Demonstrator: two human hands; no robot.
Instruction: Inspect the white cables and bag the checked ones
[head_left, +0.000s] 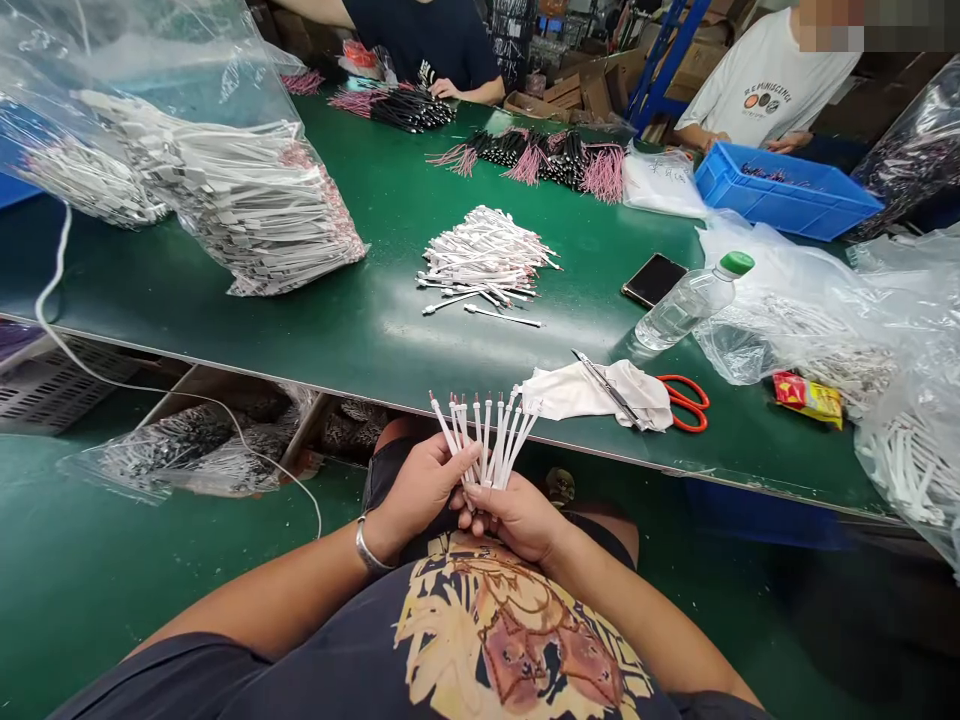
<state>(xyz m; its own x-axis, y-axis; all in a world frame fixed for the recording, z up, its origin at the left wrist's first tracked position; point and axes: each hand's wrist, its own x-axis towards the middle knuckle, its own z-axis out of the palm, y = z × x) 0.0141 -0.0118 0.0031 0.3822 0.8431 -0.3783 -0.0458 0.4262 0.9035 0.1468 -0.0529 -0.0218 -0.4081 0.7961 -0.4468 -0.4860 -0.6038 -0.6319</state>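
Both of my hands meet just off the table's near edge, around a fanned bunch of short white cables (491, 440) with small reddish tips pointing up. My left hand (431, 480) is closed on the left part of the bunch, thumb across the front. Closed on the lower right part is my right hand (521, 512), its thumb near the left one. Lower cable ends are hidden by my fingers. Beyond, a loose pile of similar white cables (484, 255) lies on the green table (360, 330). A white cloth (559, 393) sits just past my hands.
Tweezers (607, 388) and red-handled scissors (684, 403) lie at the cloth. To the right are a water bottle (686, 305), a phone (654, 280) and bagged cables (911, 465). A large bag of white cables (247, 200) stands left. Two people sit across, near a blue bin (787, 195).
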